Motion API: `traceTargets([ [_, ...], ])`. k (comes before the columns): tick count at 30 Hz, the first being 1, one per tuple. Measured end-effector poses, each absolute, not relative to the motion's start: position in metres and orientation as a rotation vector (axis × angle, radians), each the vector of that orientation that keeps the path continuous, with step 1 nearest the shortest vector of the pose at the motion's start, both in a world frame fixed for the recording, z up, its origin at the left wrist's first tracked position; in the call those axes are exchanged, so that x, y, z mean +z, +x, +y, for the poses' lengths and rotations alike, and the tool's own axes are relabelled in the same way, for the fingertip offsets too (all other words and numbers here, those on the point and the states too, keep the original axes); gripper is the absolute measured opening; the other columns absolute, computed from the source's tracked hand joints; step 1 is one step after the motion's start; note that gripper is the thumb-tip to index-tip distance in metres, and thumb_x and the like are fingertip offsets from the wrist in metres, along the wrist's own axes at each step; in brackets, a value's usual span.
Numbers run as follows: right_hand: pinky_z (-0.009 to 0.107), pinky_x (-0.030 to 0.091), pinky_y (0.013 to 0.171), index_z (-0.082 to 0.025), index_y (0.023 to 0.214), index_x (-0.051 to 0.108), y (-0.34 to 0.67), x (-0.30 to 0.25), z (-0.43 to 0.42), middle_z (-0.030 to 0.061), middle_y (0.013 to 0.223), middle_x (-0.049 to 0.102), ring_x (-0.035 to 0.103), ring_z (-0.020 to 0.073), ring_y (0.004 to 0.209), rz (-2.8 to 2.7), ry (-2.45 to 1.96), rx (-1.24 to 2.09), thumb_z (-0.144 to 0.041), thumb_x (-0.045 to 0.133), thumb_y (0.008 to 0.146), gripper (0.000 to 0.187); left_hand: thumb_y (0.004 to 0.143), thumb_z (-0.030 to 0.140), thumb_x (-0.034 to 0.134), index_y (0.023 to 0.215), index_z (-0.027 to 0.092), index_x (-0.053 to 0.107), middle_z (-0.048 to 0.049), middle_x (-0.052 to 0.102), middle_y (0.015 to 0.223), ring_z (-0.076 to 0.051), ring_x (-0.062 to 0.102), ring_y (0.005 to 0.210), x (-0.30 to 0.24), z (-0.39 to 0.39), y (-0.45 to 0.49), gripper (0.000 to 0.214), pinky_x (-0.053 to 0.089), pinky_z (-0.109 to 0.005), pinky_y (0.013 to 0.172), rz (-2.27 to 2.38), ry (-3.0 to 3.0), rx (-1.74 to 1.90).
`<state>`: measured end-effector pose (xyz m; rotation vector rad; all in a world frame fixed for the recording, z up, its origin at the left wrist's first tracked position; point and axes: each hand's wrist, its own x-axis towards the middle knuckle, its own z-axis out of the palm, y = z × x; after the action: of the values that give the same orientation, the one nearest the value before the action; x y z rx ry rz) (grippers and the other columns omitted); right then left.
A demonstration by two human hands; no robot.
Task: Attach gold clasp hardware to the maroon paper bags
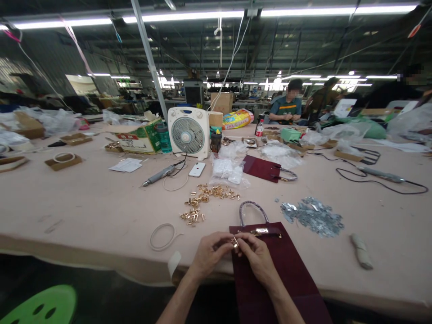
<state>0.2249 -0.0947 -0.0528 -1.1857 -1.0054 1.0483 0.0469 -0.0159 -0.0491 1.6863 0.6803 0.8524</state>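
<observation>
Both my hands meet over the upper left part of a dark red handbag that lies flat and overhangs the table's front edge. Between the fingertips of my left hand and my right hand is a small gold metal fitting, pinched from both sides. The bag has a wrapped handle and a strap with a gold clasp just beyond my right hand. Farther back lies a loose pile of gold fittings. To the right spreads a heap of flat silver metal pieces.
A coil of pale cord lies left of my hands. Electric screwdrivers rest at left and right. Behind are a phone, a white fan and a second red bag. A co-worker sits across the table.
</observation>
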Motion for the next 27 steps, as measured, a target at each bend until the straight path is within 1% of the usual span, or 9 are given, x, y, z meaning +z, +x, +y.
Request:
traceTargets([
  [6,0.025,0.048,0.058,-0.017,0.096,0.076,0.223,-0.047,-0.096,0.0016,0.069,0.067,0.059,0.0137,0.059,-1.117,-1.231,1.058,-0.058,0.065,0.096,0.042,0.092,0.041,0.071,0.108,0.021,0.079,-0.0067,0.078,0.094,-0.019,0.071,0.086,-0.047,-0.014,0.046,0.027,0.057,-0.028,0.081,0.697,1.774,0.865],
  [9,0.024,0.046,0.058,-0.016,0.093,0.075,0.223,-0.046,-0.096,0.0017,0.068,0.066,0.058,0.0134,0.059,-1.162,-1.256,1.056,-0.057,0.060,0.099,0.044,0.088,0.039,0.075,0.105,0.021,0.080,-0.0063,0.078,0.092,-0.019,0.071,0.084,-0.047,-0.014,0.046,0.025,0.057,-0.027,0.078,0.702,1.743,0.837],
  [13,0.025,0.047,0.060,-0.017,0.094,0.074,0.223,-0.050,-0.094,0.0016,0.069,0.066,0.059,0.0141,0.061,-1.171,-1.250,1.046,-0.055,0.057,0.102,0.042,0.083,0.035,0.081,0.106,0.022,0.080,-0.0047,0.078,0.091,-0.018,0.071,0.080,-0.047,-0.014,0.046,0.026,0.056,-0.025,0.076,0.694,1.740,0.843],
  [15,0.026,0.051,0.066,-0.019,0.101,0.074,0.223,-0.054,-0.094,0.0029,0.078,0.069,0.062,0.0156,0.068,-1.158,-1.256,1.011,-0.053,0.060,0.101,0.038,0.087,0.035,0.078,0.107,0.023,0.079,-0.0044,0.077,0.093,-0.017,0.070,0.081,-0.048,-0.014,0.047,0.023,0.056,-0.025,0.077,0.694,1.771,0.869],
  [17,0.028,0.055,0.076,-0.021,0.115,0.073,0.223,-0.058,-0.094,0.0061,0.096,0.073,0.068,0.0188,0.082,-1.110,-1.261,0.956,-0.051,0.065,0.098,0.035,0.092,0.034,0.072,0.110,0.023,0.078,-0.0046,0.078,0.098,-0.016,0.071,0.081,-0.048,-0.014,0.048,0.022,0.056,-0.024,0.077,0.697,1.789,0.889],
  [19,0.031,0.057,0.085,-0.022,0.120,0.071,0.222,-0.060,-0.095,0.0090,0.111,0.073,0.069,0.0225,0.097,-1.062,-1.253,0.868,-0.048,0.069,0.095,0.036,0.095,0.034,0.068,0.113,0.022,0.076,-0.0052,0.078,0.101,-0.015,0.071,0.079,-0.049,-0.014,0.048,0.023,0.057,-0.024,0.076,0.711,1.772,0.887],
  [21,0.032,0.057,0.089,-0.022,0.111,0.074,0.222,-0.060,-0.097,0.0097,0.112,0.072,0.069,0.0244,0.104,-1.076,-1.242,0.762,-0.045,0.072,0.094,0.029,0.096,0.034,0.067,0.115,0.021,0.075,-0.0057,0.079,0.100,-0.016,0.073,0.077,-0.051,-0.015,0.048,0.024,0.059,-0.024,0.075,0.727,1.756,0.871],
  [23,0.033,0.057,0.090,-0.022,0.102,0.076,0.222,-0.059,-0.097,0.0088,0.105,0.073,0.068,0.0243,0.102,-1.131,-1.240,0.687,-0.041,0.073,0.093,0.021,0.096,0.035,0.067,0.115,0.022,0.075,-0.0056,0.080,0.099,-0.016,0.073,0.077,-0.054,-0.016,0.048,0.025,0.059,-0.025,0.075,0.737,1.780,0.864],
  [27,0.034,0.056,0.088,-0.024,0.097,0.078,0.221,-0.057,-0.096,0.0068,0.098,0.073,0.068,0.0227,0.096,-1.198,-1.253,0.651,-0.038,0.072,0.095,0.015,0.093,0.038,0.072,0.111,0.023,0.079,-0.0059,0.080,0.101,-0.016,0.073,0.076,-0.056,-0.015,0.045,0.024,0.060,-0.026,0.076,0.727,1.850,0.944],
])
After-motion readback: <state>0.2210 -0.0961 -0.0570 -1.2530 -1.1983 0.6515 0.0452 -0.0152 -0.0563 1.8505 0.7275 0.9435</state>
